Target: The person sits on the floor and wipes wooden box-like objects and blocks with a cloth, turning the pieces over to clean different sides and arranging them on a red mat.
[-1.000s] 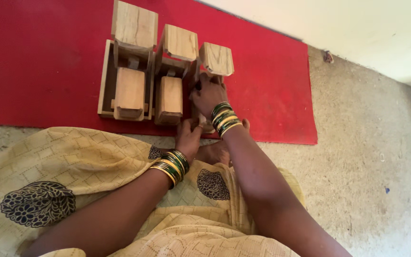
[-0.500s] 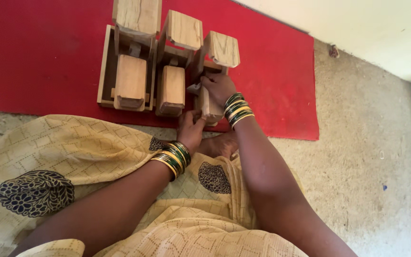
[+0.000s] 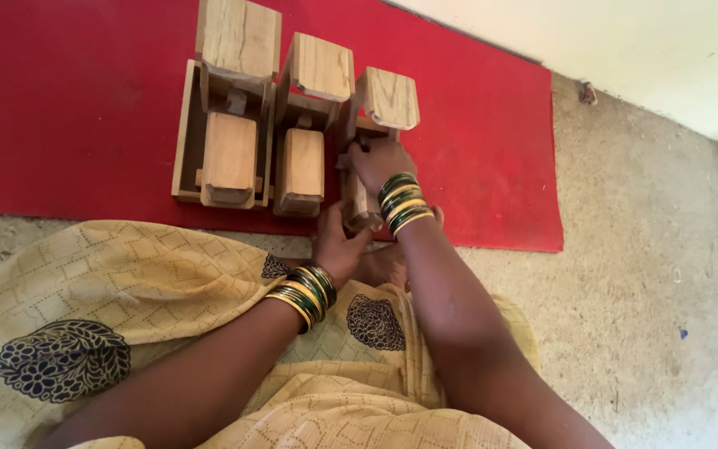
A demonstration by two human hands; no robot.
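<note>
Both hands grasp the smallest wooden piece [image 3: 362,204] near the red mat's [image 3: 492,141] front edge, left hand [image 3: 338,249] below, right hand [image 3: 380,162] above, bare mat to its right.

A single head-worn camera looks steeply down from above the person's lap, facing forward across the floor [image 3: 641,316]. It sits close: forearms fill the near edge, the red mat [image 3: 68,108] spans the far half, a pale wall [image 3: 625,41] cuts the far-right corner.
</note>
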